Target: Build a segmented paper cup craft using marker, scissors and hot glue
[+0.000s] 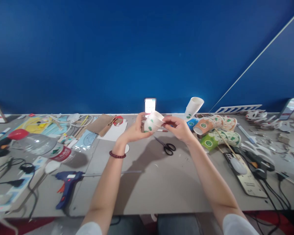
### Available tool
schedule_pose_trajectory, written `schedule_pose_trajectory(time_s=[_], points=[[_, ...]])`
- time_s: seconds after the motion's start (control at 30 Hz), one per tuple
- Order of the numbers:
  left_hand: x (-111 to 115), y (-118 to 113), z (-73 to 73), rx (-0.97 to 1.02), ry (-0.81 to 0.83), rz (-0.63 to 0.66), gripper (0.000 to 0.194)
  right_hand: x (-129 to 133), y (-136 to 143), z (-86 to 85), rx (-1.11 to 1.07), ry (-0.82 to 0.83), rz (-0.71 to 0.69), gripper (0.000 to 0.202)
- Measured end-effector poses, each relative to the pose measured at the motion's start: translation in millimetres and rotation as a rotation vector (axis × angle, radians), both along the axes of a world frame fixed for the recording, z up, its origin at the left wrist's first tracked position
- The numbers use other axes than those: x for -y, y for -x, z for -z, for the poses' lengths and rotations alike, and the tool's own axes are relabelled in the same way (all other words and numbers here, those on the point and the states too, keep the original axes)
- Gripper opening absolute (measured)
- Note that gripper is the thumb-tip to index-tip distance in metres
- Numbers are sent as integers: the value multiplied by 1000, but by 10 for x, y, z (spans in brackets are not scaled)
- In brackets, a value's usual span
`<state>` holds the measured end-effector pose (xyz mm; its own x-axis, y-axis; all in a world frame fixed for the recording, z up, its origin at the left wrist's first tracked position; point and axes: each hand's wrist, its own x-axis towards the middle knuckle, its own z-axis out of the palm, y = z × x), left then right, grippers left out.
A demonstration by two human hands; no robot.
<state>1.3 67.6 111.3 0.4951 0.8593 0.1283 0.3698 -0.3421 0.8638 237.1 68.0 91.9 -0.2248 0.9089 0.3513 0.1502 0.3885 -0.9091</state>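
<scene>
My left hand (134,129) is wrapped round white paper cups (150,123) with green leaf prints, tilted above the table; they look like two nested together. The fingertips of my right hand (179,128) pinch the rim on the right side. Below and between my hands lie black-handled scissors (170,148). Behind the cups a phone with a lit screen (150,105) leans against the blue wall. To the right of my right hand leans a stack of white paper cups (194,106).
Stacks of orange cups (214,124) and green cups (220,138) lie at right, near a phone (246,176). At left are a blue glue gun (69,186), a plastic bottle (42,146), a power strip (22,186) and craft scraps. Cables run along both sides.
</scene>
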Motion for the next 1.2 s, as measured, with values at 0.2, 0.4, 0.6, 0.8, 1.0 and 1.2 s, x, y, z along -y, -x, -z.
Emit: schedule_pose_trajectory(time_s=[0.2,0.4,0.6,0.8,1.0,1.2], points=[[15,-107,-4,23,-31,-46,76,34,43,-30,4,30,-33,20],[6,-3,-71,91,-74,-248,67,91,-49,-152,-123,105,-106,30],[-22,195,-57,209,-1,-165,73,90,-91,-220,-213,75,-147,33],[70,266,-31,375,125,82,100,118,-98,-275,-197,64,-128,33],[97,97,-57,318,205,267,95,145,-97,-279,-219,54,-133,27],[55,19,-23,279,151,242,93,161,-88,-296,-186,51,-110,27]])
